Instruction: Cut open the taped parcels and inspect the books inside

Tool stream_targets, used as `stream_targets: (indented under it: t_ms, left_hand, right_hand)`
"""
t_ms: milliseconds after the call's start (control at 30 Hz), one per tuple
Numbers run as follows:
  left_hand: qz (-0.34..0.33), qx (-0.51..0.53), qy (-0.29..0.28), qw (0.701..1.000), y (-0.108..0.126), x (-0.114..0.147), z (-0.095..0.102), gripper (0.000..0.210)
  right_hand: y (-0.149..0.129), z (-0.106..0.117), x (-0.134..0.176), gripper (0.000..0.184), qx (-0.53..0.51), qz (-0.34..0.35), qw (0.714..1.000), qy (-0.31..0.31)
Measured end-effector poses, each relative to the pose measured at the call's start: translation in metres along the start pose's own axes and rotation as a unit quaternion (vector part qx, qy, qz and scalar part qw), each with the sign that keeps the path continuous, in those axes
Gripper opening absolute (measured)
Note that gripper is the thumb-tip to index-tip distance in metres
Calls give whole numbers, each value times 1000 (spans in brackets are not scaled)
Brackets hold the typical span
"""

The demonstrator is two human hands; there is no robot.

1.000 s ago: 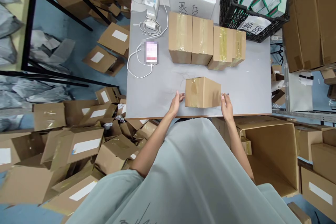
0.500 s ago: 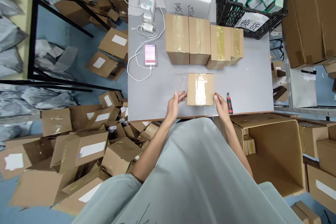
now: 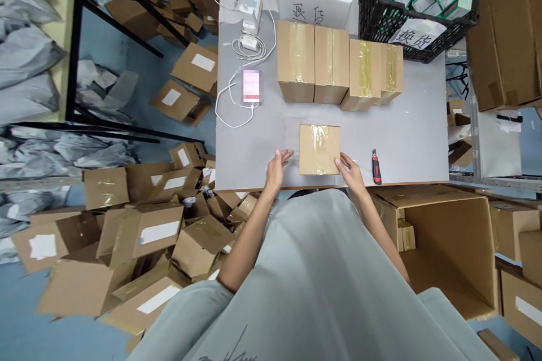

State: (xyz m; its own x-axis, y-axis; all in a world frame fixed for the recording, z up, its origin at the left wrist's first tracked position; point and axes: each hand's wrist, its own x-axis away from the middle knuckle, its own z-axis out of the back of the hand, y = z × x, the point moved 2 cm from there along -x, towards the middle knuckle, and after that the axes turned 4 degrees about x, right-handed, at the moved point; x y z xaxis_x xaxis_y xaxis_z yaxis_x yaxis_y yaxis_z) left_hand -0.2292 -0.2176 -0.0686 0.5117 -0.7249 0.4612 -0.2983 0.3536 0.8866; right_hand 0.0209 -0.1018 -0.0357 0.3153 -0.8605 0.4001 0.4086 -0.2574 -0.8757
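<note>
A small taped cardboard box [image 3: 319, 150] rests on the grey table near its front edge, with a strip of clear tape down its top. My left hand [image 3: 276, 171] is to the left of the box, its fingers stretched out and a gap between them and the cardboard. At the box's right side is my right hand [image 3: 351, 172], the thumb touching the lower right edge and the fingers extended; nothing is gripped. A red and black box cutter [image 3: 376, 167] lies on the table just right of that hand.
Taped cardboard boxes [image 3: 296, 62] stand in a row behind. Farther back are a white foam bin [image 3: 313, 8] and a black crate [image 3: 419, 39]. A phone [image 3: 251, 86] on a cable lies left. An open carton [image 3: 449, 254] sits below right; loose cartons [image 3: 161, 231] crowd the left floor.
The box has shifted left and slightly toward me on the table, and my right hand has moved left with it. My left hand is now farther from the box's side. The view has shifted a little.
</note>
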Motion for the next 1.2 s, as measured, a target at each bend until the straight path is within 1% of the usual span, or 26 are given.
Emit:
stream_targets:
  t_ms: [100,167,233,267,300,367,400,467,567,633,700,767,867,933,1000,1100,1200]
  left_hand:
    - [61,-4,18,998,-15,-16,-9,85]
    - [94,-10,23,995,-24,-24,-16,79]
    - [111,-17,15,994,-31,-29,-26,71]
    - [115,-18,6,993,-34,-30,-31,68]
    - [116,-17,-4,993,-36,-31,-37,66]
    - [115,-12,-23,993,-37,-29,-47,64]
    - [114,-10,-29,993,-37,-28,-51,64]
    - [111,-6,-36,993,-36,-25,-57,65]
    - [98,14,-30,995,-31,-22,-58,67]
    - [84,40,-20,995,-26,-20,-52,67]
    - [66,64,-10,996,-20,-17,-42,65]
    - [45,75,-2,996,-15,-14,-29,64]
    - [26,71,16,997,-11,-10,-10,65]
    - [30,64,33,997,-11,-8,1,66]
    - [39,58,48,996,-13,-7,10,65]
    - [50,56,56,996,-19,-7,17,59]
    - [67,57,55,995,-26,-11,18,51]
  right_hand:
    - [3,22,-1,101,13,3,999,37]
    - [0,40,2,96,54,27,993,97]
    - [-8,56,9,84,102,66,977,173]
    - [-14,62,14,76,122,88,968,201]
    - [-21,65,19,68,137,107,961,215]
    - [-32,67,27,56,162,131,956,204]
    - [-37,66,29,53,175,135,956,193]
    - [-40,65,31,54,191,127,955,187]
    - [-33,68,27,64,184,95,957,205]
    - [-21,71,21,70,158,74,963,203]
    - [-6,71,12,77,119,56,974,184]
    - [11,66,2,81,85,37,983,157]
    - [35,47,-13,84,71,25,992,102]
    - [48,32,-21,80,75,26,995,53]
    - [58,19,-26,77,84,21,996,17]
    - [66,12,-31,75,97,10,995,3]
    - [68,14,-39,79,109,0,994,11]
